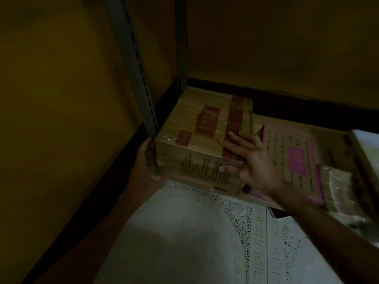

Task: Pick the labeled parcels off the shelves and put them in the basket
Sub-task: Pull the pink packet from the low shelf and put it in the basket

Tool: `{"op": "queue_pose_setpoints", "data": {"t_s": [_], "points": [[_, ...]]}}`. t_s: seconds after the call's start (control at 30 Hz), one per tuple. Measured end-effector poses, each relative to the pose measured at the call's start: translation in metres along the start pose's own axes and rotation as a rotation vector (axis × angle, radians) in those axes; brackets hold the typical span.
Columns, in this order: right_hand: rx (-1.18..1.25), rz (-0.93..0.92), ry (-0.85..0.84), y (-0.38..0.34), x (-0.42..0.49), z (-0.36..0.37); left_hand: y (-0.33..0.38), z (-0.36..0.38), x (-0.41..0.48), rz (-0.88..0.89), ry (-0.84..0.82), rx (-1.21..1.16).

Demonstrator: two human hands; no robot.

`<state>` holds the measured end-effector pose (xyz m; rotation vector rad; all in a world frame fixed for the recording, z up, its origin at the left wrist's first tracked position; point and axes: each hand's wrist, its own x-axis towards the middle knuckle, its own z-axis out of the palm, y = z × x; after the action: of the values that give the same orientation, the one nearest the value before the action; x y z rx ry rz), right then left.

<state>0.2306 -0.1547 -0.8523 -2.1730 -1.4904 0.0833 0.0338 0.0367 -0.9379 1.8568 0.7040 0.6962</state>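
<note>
Your left hand (144, 158): on the brown box's left near corner; finger curl hidden, cannot tell.
Brown box (203, 128): far left, beside the metal upright (137, 64).
Your right hand (250, 160): fingers straight and spread on its right top, thumb on the near face.

red-labelled carton (203, 128): 1 is sitting | pink-labelled carton (293, 160): 1 is lying right of it | steel uprights (135, 64) (180, 42): 2 are standing at its left

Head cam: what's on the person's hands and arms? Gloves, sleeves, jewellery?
Left hand and right hand are bare: no gloves, no rings visible. No sleeve or watch shows on either arm up to the frame edge. The light is dim, so small markings can't be ruled out.
</note>
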Motion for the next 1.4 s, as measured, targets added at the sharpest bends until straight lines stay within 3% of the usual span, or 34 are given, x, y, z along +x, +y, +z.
{"op": "queue_pose_setpoints", "data": {"t_s": [0.13,0.23,0.4,0.47,0.6,0.73,0.87,1.0,1.13,1.23,1.3,1.4], "points": [[0.489,0.099,-0.132,-0.019,0.009,-0.084,0.012,-0.026,-0.004,0.012,-0.043,0.139],[0.655,0.130,-0.215,-0.017,0.030,-0.140,0.043,-0.034,0.010,0.118,0.010,0.311],[0.879,0.319,-0.335,0.009,0.043,-0.157,0.100,-0.020,0.025,0.307,-0.006,0.085],[0.982,0.384,-0.280,0.018,0.040,-0.150,0.105,-0.013,0.027,0.336,0.033,0.030],[1.025,0.418,-0.193,0.032,0.031,-0.128,0.096,-0.008,0.026,0.225,0.043,0.012],[1.289,0.436,0.131,0.025,0.026,-0.105,0.095,0.002,0.025,0.035,0.168,-0.090],[0.785,0.245,0.061,-0.002,0.027,-0.076,0.097,0.009,0.034,-0.037,0.222,-0.126],[0.799,0.320,0.123,-0.007,0.032,-0.044,0.092,-0.001,0.042,-0.062,0.201,-0.042],[0.866,0.515,0.330,0.006,0.047,-0.024,0.082,-0.019,0.023,0.000,-0.060,-0.011],[0.788,0.524,0.347,0.016,0.055,-0.011,0.071,-0.017,0.001,0.074,-0.292,0.062],[0.734,0.531,0.275,0.020,0.059,-0.003,0.063,-0.008,-0.006,0.090,-0.241,0.276],[0.591,0.575,0.067,0.024,0.062,-0.001,0.058,0.003,-0.003,0.091,-0.090,0.352]]}}
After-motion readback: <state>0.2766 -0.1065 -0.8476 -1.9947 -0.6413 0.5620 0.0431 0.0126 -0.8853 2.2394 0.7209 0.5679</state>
